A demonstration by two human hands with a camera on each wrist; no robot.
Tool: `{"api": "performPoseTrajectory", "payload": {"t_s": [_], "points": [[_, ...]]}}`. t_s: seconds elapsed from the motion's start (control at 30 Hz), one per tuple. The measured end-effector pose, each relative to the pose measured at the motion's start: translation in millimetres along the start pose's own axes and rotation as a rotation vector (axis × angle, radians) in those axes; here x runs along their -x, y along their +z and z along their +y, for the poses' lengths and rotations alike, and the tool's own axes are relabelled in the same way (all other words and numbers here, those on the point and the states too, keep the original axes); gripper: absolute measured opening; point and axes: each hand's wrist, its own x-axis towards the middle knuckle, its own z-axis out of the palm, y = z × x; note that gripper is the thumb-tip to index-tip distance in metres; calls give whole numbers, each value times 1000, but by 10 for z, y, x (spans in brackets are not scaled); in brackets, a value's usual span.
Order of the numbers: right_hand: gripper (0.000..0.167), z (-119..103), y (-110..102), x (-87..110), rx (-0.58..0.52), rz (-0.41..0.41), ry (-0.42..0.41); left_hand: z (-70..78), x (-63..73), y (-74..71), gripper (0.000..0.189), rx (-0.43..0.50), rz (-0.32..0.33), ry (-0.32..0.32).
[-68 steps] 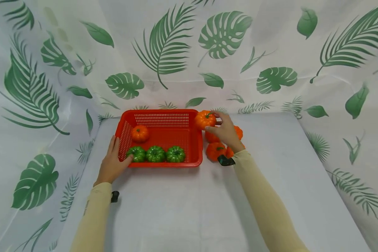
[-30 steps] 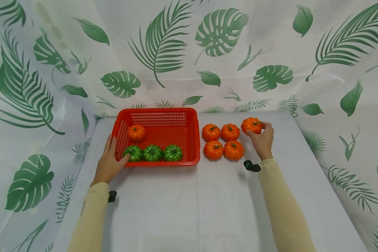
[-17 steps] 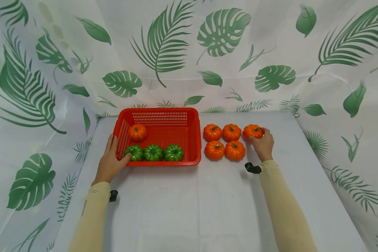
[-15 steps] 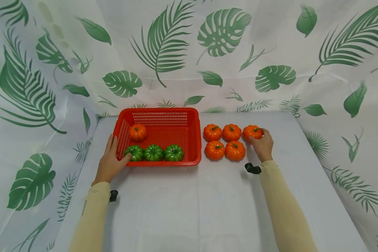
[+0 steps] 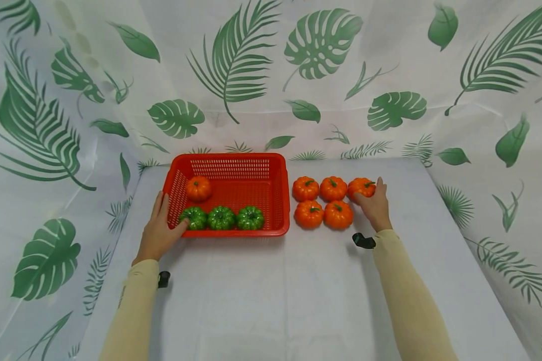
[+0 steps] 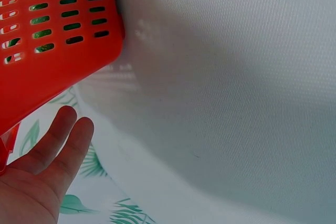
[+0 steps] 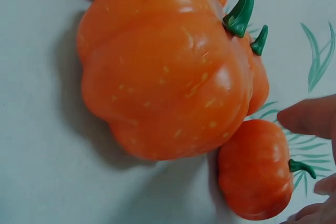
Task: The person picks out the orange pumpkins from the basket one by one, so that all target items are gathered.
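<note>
My left hand [image 5: 157, 234] is at the near-left corner of a red plastic basket [image 5: 281, 200], its thumb over the rim. In the left wrist view two straight fingers [image 6: 52, 153] stand apart from the basket's outer wall; the thumb is hidden there. Beside the rightmost back orange toy pumpkin [image 5: 361, 187], which sits on the table, is my right hand [image 5: 376, 206] with its fingers spread. The right wrist view shows a gap between a fingertip [image 7: 299, 118] and that pumpkin [image 7: 255, 170]. Two more back-row pumpkins [image 5: 333, 188] and two front ones [image 5: 338, 215] stand left of it.
Inside the basket are one orange pumpkin [image 5: 198, 189] at the back left and three green pumpkins [image 5: 221, 218] along the near side. A white table [image 5: 253, 291] lies underneath. Leaf-printed white curtains [image 5: 253, 75] rise behind and at both sides.
My right hand has carried an orange pumpkin from the basket's right rim to the back row's right end, set it down and spread its fingers. The left hand stays at the basket.
</note>
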Motion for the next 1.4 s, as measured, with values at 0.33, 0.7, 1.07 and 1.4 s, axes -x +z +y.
{"api": "performPoseTrajectory", "payload": {"t_s": [0.33, 0.7, 1.07, 1.4], "points": [[98, -215, 32, 72, -32, 86, -163, -20, 11, 5, 98, 9, 6, 9], [87, -647, 212, 206, -76, 73, -309, -19, 1, 6, 99, 7, -4, 10], [83, -1177, 613, 325, -102, -105, -419, -32, -11, -4, 98, 0, -3, 18], [82, -1578, 1029, 399, -105, -230, -475, -71, -39, 3, 97, -2, 6, 21]]}}
